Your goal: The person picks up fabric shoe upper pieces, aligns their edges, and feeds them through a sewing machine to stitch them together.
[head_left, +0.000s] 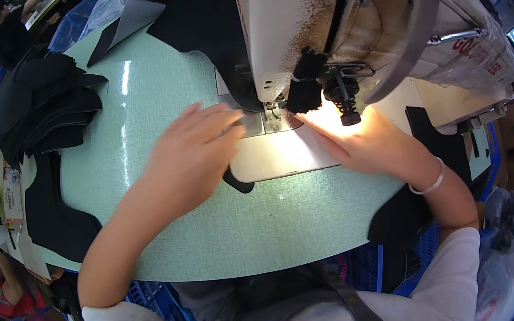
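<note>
My left hand (197,149), blurred by motion, is left of the sewing machine's needle and presser foot (274,111), above the metal plate (254,124). Its fingers look curled around something thin and dark, too smeared to name. On the other side of the needle, my right hand (361,140) reaches in under the machine head (290,19), fingers together and pointing at the presser foot. A small dark edge shows at those fingertips; lamp glare and the thread tension knob (348,106) hide part of them. The white machine bed (282,156) lies between both hands.
Stacked black fabric pieces (45,107) lie at the left of the pale green table (171,249), with another black piece (60,219) nearer. A large black piece (197,28) lies behind the needle. More black fabric (400,213) is under my right forearm. Blue crates (152,298) stand below the table.
</note>
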Demonstrator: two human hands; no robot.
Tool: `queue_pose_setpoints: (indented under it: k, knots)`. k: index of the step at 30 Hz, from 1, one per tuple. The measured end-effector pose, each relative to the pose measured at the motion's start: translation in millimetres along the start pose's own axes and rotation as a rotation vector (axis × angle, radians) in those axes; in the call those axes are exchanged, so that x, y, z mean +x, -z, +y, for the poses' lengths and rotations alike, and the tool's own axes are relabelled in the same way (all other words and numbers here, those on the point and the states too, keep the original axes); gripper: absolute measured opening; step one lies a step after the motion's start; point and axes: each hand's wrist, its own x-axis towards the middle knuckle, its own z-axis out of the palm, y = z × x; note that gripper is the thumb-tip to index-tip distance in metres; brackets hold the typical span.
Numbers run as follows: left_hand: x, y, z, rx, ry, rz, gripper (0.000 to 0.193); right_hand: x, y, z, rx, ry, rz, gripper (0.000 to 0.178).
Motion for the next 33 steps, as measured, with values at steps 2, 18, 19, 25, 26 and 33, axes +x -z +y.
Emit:
queue_pose_setpoints:
  k: [2, 18, 19, 25, 26, 33]
  knots:
    - [-30.9, 35.1, 0.0, 0.071, 0.132, -0.035, 0.035, -13.4, 32.8, -8.6, 0.049, -0.045, -0.148, 0.052]
    - [-277.0, 127.8, -55.8, 0.125, 0.826, -0.203, 0.098, -219.2, 36.6, -44.9, 0.163, -0.691, -0.196, 0.099]
    - [-279.4, 129.7, -59.7, 0.080, 0.840, -0.203, 0.094, -223.9, 36.4, -39.5, 0.244, -0.663, -0.143, 0.096]
    - [-302.6, 139.7, -77.4, 0.044, 0.820, -0.180, 0.057, -218.6, 32.9, -26.6, 0.231, -0.556, -0.036, 0.085]
    - [-312.2, 141.0, -85.7, 0.045, 0.816, -0.183, 0.057, -216.4, 30.3, -29.4, 0.232, -0.560, -0.034, 0.085]
    - [-309.0, 116.8, -87.9, 0.166, 0.773, 0.054, 0.054, -206.0, 7.5, -33.3, -0.049, -0.486, 0.066, 0.072]
